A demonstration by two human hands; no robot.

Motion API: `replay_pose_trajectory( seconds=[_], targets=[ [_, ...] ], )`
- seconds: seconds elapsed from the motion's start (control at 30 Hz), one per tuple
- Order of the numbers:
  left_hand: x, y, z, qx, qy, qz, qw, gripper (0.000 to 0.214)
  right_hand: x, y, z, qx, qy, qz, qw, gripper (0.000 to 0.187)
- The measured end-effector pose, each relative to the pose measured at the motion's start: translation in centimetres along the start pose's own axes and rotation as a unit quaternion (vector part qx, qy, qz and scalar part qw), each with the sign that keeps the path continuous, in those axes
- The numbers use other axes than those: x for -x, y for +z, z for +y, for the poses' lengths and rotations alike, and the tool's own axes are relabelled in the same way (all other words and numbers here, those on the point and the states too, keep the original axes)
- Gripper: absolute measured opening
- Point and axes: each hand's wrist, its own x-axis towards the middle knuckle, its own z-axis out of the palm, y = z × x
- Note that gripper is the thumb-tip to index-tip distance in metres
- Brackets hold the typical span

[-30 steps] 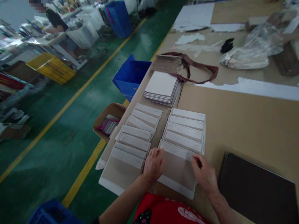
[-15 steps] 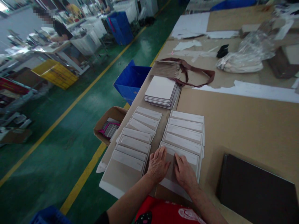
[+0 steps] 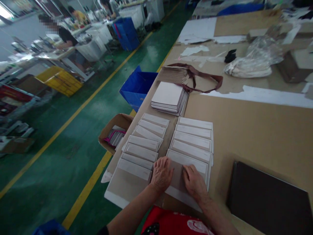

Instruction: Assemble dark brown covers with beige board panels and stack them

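Left grip (image 3: 162, 175) lay over the panel (image 3: 178, 173) at left, right grip (image 3: 195, 182) at right; I couldn't tell if either clasped it; its long axis seemingly ran forward.

white-banded beige panels (image 3: 178, 174) lie flat, overlapping in 2 rows.

Two hands on the front panel (image 3: 177, 168) of an overlapping row near the bench's (image 3: 249, 130) near edge.
The left hand (image 3: 162, 174) lies on the panel's left side, the right hand (image 3: 195, 181) on its right; a second row (image 3: 129, 179) lines the bench's left edge, a pale stack (image 3: 167, 94) beyond, and a dark sheet (image 3: 269, 195) rests toward the near right corner.
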Motion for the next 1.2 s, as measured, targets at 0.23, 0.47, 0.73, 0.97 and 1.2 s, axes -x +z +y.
replay_pose_trajectory(
  seconds=[0.23,0.47,0.73,0.97,1.2],
  targets=[
    [1.1,3.6,0.0,0.017,-0.001,0.033,0.999,0.053,-5.0,0.7,-2.7,0.022,-0.053,-0.047,0.997,0.033],
    [1.6,5.3,-0.5,0.036,0.0,0.06,0.998,0.061,-6.0,2.2,-3.9,0.092,-0.01,-0.071,0.993,0.034],
    [1.8,5.2,-0.5,0.051,-0.004,0.079,0.996,0.055,-5.9,1.9,-4.6,0.122,0.018,-0.075,0.989,0.047],
    [1.9,5.5,-0.7,0.056,-0.001,0.096,0.994,0.054,-6.0,2.0,-4.9,0.125,0.017,-0.086,0.988,0.043],
    [2.0,5.6,-0.7,0.063,0.011,0.119,0.991,0.055,-5.4,1.6,-4.6,0.111,0.001,-0.102,0.989,0.041]
  ],
)
